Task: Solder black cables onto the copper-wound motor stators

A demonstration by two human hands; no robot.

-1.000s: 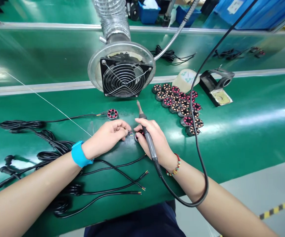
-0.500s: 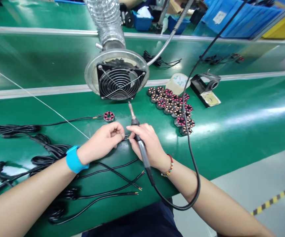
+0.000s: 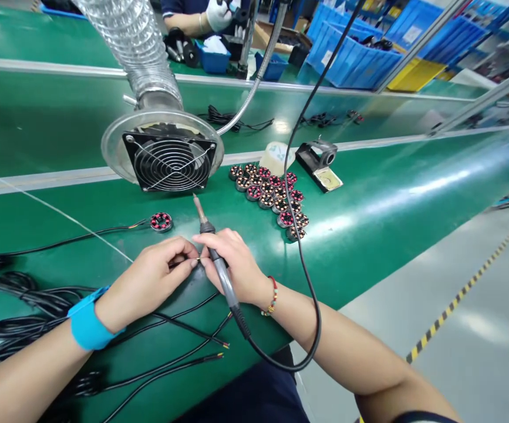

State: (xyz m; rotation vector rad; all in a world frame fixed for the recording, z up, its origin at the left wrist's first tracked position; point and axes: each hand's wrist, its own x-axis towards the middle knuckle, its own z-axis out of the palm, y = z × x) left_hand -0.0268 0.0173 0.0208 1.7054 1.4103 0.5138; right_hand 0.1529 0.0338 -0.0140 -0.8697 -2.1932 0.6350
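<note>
My left hand (image 3: 155, 279), with a blue band at its wrist, pinches the end of a cable. Thin wire ends (image 3: 198, 258), one yellowish, show between my two hands. A soldering iron (image 3: 221, 275) is gripped in my right hand (image 3: 240, 270), its tip pointing up and away from the wires. The thumb and fingertips of that hand also meet at the wires. Beyond my left hand lies a motor stator (image 3: 161, 221) with red windings, joined to a black cable. Several black cables (image 3: 184, 367) with bared coloured ends lie below my hands.
A fume extractor fan (image 3: 175, 161) hangs just beyond the iron's tip. Several stators (image 3: 266, 201) stand grouped to the right, near a soldering iron stand (image 3: 318, 161) and a whitish container (image 3: 276, 157). The iron's cord (image 3: 300, 258) loops over my right forearm. Across the bench shows a co-worker's gloved hand (image 3: 219, 14).
The view has swung right, so the bench things appear further left. My hands have come closer together at the wire ends. A co-worker's gloved hand has come into view.
</note>
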